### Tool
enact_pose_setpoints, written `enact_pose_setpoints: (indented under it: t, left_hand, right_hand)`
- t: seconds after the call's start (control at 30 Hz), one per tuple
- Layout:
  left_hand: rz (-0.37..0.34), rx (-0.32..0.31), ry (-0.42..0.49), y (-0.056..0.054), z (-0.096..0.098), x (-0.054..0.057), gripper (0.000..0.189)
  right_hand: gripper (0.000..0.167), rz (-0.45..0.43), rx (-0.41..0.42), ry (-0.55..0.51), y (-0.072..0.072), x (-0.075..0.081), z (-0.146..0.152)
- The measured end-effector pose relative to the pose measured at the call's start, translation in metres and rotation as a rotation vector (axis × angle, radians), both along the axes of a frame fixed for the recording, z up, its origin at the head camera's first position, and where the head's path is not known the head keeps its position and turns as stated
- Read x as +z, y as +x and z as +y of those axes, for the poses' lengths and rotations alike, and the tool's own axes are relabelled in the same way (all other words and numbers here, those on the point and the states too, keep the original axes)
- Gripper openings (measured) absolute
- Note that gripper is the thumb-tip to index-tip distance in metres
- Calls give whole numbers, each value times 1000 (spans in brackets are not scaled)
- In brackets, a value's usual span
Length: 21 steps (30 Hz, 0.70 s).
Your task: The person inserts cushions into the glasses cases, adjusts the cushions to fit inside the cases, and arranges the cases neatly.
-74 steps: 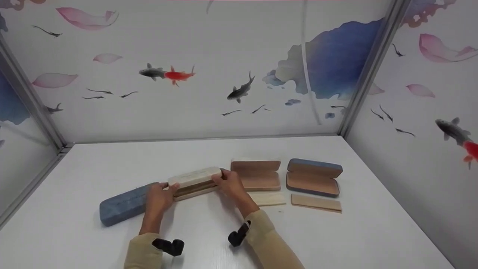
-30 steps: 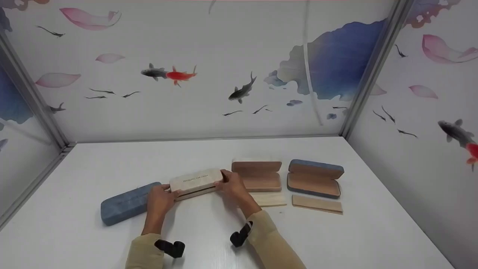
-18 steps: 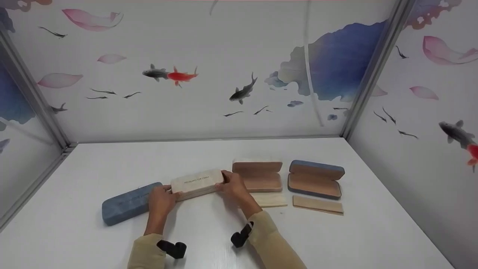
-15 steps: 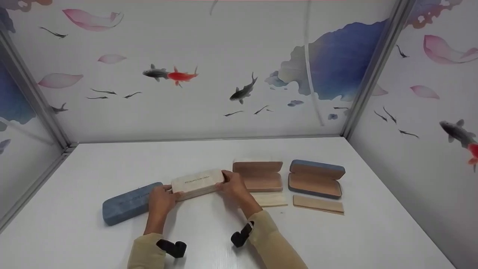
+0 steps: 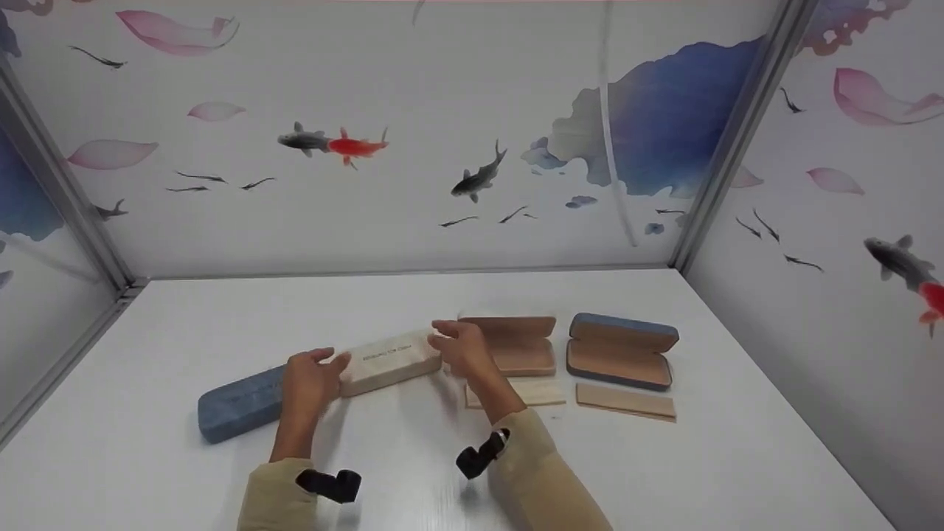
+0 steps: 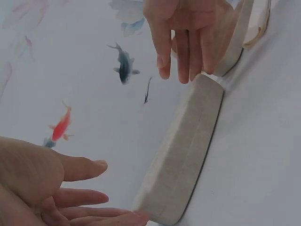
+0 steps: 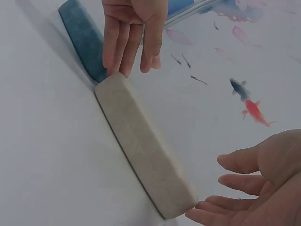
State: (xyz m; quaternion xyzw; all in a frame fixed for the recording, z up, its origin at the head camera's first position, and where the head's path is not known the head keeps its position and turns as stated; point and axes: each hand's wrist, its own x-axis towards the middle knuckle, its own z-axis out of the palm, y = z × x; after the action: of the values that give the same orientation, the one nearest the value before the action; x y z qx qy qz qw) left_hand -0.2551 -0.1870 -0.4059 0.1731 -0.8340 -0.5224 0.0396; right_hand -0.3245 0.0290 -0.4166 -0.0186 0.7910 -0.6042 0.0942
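The white case [image 5: 394, 365] has been closed and let go by the left hand [image 5: 306, 380] at nine o'clock and the right hand [image 5: 469, 354] at three, so its closing seems done.

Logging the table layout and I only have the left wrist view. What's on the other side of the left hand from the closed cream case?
Observer: Head view shows a closed blue case to the left of the left hand, its near end hidden behind that hand.
Operator: Ok. Any print on top of the closed cream case?
Observer: Yes, the head view shows a line of dark lettering on its lid; too small to read reliably.
Operator: Anything right of the open cream case?
Observer: Yes, an open blue case with tan lining stands there in the head view.
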Motion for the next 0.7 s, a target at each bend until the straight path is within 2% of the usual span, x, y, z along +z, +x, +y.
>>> enact_pose_setpoints:
  t: [0.2,0.4,0.53,0.7]
  left_hand:
    - [-22,-21,43,5,5,13,52]
    - [-28,-61,81,15,5,31,55]
    - [19,-87,82,21,10,46,54]
    - [123,-137,101,28,28,61,49]
  right_hand:
    - [41,-6,15,-86,3,15,17]
    - [38,29,3,-101,8,34,42]
    - [35,82,-1,-56,16,44,58]
    - [33,125,13,30,28,54,74]
